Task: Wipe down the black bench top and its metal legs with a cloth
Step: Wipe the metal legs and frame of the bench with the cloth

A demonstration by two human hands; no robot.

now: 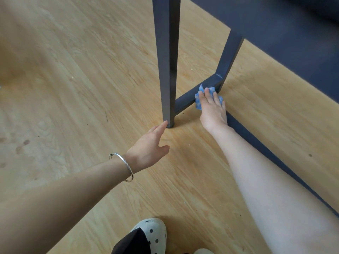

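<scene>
The blue cloth [197, 100] sits bunched on the low crossbar [185, 101] of the metal legs [229, 57], pressed under the straight fingers of the right hand [212, 110]. The left hand [148, 149], fingers loosely spread, touches the foot of the near upright leg [167, 61].

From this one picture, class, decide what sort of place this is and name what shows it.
Likely an indoor room, perhaps in a home, though that is uncertain: a wood-grain plank floor, a dark metal bench leg standing on it, and a soft white clog on the person's foot.
</scene>
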